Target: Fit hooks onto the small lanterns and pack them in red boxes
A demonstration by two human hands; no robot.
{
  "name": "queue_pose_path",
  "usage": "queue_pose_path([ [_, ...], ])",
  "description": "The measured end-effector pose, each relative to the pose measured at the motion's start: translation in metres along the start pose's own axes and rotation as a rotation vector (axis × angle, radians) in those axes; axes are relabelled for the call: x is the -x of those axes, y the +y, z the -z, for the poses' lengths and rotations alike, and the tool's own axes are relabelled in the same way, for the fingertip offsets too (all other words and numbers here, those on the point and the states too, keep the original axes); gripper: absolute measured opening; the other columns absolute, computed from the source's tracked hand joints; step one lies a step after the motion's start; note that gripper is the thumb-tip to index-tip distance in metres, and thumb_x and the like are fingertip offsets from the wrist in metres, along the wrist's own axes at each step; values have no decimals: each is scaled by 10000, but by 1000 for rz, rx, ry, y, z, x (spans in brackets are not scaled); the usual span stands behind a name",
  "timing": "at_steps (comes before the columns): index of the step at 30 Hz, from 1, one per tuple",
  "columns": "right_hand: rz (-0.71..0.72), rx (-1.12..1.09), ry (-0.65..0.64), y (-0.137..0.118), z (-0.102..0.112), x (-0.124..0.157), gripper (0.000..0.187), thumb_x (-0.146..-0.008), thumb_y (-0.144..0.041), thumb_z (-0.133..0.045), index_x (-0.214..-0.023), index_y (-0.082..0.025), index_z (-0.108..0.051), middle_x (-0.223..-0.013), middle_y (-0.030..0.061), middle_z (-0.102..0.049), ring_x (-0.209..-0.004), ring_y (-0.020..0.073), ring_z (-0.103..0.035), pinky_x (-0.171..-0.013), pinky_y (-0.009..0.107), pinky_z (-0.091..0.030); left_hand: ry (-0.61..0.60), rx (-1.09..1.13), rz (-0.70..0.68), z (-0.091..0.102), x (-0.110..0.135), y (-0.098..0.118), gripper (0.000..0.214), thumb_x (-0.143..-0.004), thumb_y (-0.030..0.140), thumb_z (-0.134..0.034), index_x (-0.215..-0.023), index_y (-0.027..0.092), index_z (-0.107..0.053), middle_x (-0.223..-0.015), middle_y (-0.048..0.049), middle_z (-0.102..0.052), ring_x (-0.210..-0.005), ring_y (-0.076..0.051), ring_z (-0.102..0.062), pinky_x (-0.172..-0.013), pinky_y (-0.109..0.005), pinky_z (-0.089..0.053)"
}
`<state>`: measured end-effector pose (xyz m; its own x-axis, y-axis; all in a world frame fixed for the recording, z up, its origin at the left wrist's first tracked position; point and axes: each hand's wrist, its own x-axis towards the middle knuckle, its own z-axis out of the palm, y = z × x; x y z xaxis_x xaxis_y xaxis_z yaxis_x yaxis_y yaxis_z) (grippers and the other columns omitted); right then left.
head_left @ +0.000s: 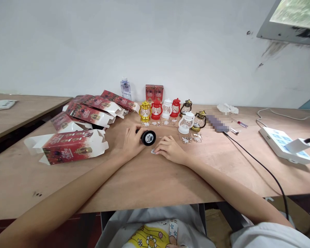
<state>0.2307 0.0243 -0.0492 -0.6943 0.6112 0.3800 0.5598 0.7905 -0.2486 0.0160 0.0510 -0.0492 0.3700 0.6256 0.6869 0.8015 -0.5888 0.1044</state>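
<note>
My left hand [132,142] is wrapped around a small black lantern [148,138] lying on its side, its round base with a pale label turned toward me. My right hand [171,149] rests on the table to the right of it, fingertips closed on a small flat white piece [153,151]. A thin wire shows between the lantern and my right hand. Behind my hands stand several small lanterns, among them a gold lantern [145,112], a red lantern [156,110] and a white lantern [186,123]. Bent wire pieces with white cut-outs [185,140] lie before them.
Opened red printed boxes [74,146] are piled at left. Two upright red boxes [154,93] and a water bottle [125,89] stand by the wall. To the right are screwdrivers [242,124], crumpled tissue [227,109], a blurred-out object with a black cable, and a white power strip [285,144].
</note>
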Motion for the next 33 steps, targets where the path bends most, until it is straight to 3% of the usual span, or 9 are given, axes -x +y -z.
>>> queue_pose_path([
  [6,-53,53,75,-6,3,0,190,-900,-363,-551,-877,-234,-690,-952,28,-701,-1012,198,-501,-903,388,-294,-11,16,3,2,-1,2,272,-759,214,-613,-1029,196,-583,-1062,-89,-562,-987,-245,-547,-800,-364,-397],
  [10,-125,-77,186,-10,7,0,167,-873,-374,-589,-844,-234,-675,-962,26,-694,-977,192,-524,-885,382,-327,-8,20,-1,2,-1,3,265,-763,234,-629,-1019,192,-579,-1063,-93,-558,-1008,-252,-544,-796,-363,-400],
  [14,-75,-255,259,-10,7,0,172,-900,-349,-551,-830,-212,-628,-956,42,-688,-951,175,-570,-892,364,-396,-24,25,-3,4,-2,3,255,-763,238,-626,-1009,188,-576,-1055,-89,-555,-989,-247,-549,-794,-360,-405],
  [33,-79,-313,356,-10,5,2,159,-937,-305,-462,-863,-215,-571,-1024,81,-659,-984,166,-628,-825,329,-519,20,70,7,2,-2,1,234,-773,232,-603,-1002,191,-570,-1040,-79,-541,-963,-234,-541,-806,-350,-429],
])
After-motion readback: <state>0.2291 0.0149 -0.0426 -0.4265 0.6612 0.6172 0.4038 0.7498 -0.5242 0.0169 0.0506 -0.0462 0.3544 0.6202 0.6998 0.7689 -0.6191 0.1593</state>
